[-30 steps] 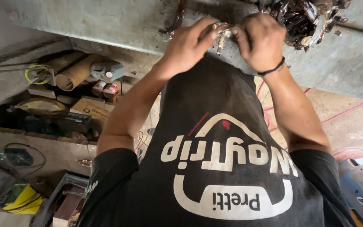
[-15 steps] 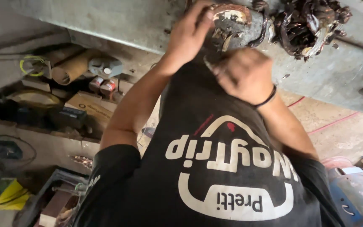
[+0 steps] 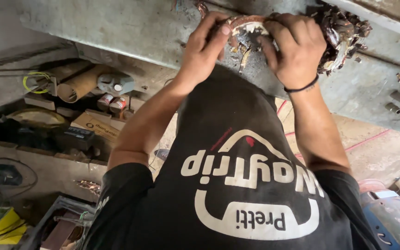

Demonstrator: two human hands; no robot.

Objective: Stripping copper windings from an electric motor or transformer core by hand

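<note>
Right hand (image 3: 297, 46) moved back up; both hands' fingers curled gripping round rusty part (image 3: 246, 28), left hand (image 3: 204, 48) opposite.

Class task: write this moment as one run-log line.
left hand: gripping round metal part | right hand: gripping same part | part: at bench edge | wire bundle: beside right hand

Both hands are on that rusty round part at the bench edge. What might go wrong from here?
The left hand and right hand are bare on the rusty round part, whose ragged rim and protruding bits might cut or scrape fingers. The part sits near the edge of the metal bench, so it may slip off toward the person's body. The tangled wire bundle beside the right hand could snag its black wristband.
</note>
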